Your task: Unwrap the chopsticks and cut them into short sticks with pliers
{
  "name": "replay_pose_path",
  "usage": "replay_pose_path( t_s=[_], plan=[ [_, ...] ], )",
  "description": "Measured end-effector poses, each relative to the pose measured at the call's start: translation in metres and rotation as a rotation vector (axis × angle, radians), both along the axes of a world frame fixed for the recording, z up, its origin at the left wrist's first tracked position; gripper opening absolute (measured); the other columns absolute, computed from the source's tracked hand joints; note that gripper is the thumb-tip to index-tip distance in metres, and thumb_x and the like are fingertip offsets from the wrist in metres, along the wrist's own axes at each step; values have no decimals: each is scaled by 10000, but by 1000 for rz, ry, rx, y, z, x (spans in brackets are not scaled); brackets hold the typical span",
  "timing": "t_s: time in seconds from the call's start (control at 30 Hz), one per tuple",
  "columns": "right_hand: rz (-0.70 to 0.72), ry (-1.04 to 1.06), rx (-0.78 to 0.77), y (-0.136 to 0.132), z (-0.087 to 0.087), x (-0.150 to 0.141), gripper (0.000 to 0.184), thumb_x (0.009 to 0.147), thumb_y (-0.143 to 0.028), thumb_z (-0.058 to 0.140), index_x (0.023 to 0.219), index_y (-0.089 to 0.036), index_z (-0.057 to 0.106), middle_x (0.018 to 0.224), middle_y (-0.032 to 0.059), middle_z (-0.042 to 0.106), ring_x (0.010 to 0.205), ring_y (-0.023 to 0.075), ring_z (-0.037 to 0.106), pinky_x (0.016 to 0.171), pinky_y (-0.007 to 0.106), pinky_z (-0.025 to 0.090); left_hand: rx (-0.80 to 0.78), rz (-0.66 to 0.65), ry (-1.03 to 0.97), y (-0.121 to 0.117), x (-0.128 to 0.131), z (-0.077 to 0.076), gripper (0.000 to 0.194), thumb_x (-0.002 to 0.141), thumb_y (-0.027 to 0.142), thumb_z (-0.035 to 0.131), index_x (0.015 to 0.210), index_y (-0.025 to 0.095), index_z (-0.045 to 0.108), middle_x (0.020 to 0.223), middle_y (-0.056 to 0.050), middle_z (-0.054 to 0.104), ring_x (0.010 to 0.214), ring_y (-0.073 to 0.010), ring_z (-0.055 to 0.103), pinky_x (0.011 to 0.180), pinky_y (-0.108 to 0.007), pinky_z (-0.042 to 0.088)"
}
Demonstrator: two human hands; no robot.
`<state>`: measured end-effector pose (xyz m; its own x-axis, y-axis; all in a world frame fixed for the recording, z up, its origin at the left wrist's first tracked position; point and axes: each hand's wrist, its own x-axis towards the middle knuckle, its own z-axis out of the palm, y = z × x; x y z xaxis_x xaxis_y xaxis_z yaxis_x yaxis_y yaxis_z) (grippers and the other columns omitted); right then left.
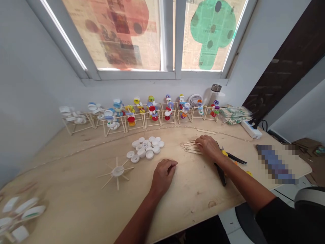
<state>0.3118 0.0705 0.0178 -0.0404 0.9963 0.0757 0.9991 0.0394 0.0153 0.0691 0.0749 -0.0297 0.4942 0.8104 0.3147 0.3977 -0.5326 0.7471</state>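
At far left, cut white bottle-cap pieces sit at the near corner of a plywood table. A row of wooden-stick frames carrying white and colored bottle caps runs along the table's back edge, below a window papered with red and green mushroom shapes. A stick-and-cap wheel lies flat mid-table, just left of the person's left hand, which rests knuckles up, fingers loosely curled, holding nothing. Plywood stretches from that hand to the near edge, with more open room toward the wheel. Beyond it, a heap of white bottle caps stands well short of the frames. To the right, the right hand lies palm down on loose wooden sticks, fingers together over the pile; whether they pinch any stick cannot be told. Black-and-yellow cutters lie just beside that wrist, partly hidden by it. Along the back stand a small white fan, a metal-capped bottle, bundled sticks and a white power strip. A pixelated object lies near the table's right end.
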Motion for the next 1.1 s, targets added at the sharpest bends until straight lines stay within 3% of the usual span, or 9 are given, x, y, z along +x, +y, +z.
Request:
replay_pose_path(
  t_s=[0.33,0.6,0.87,1.1],
  plan=[
    [194,-30,-62,24,2,-4,218,885,-199,461,863,-184,677,874,75,650,863,187,522,764,280,314,-10,-8,-18,1,0,0,178,794,195,468,817,207,644,812,-36,670,816,-188,612,757,-357,489],
    [261,-77,-87,30,8,-9,210,883,-193,473,804,-156,664,865,96,650,869,188,519,727,280,311,-4,-1,-18,1,-1,2,170,793,205,475,815,215,643,806,-34,671,810,-189,613,760,-358,489],
    [163,-94,-54,32,14,12,174,899,-177,444,864,-141,610,897,99,662,876,199,536,721,283,299,-10,-12,-18,1,0,1,177,803,212,461,829,206,636,817,-38,662,821,-188,612,770,-357,486],
    [107,-99,-59,36,10,30,139,889,-181,459,863,-155,592,898,89,669,877,202,555,709,278,303,-9,-11,-9,2,-1,0,170,802,232,471,838,217,636,825,-37,665,821,-192,613,769,-360,488]
  ],
)
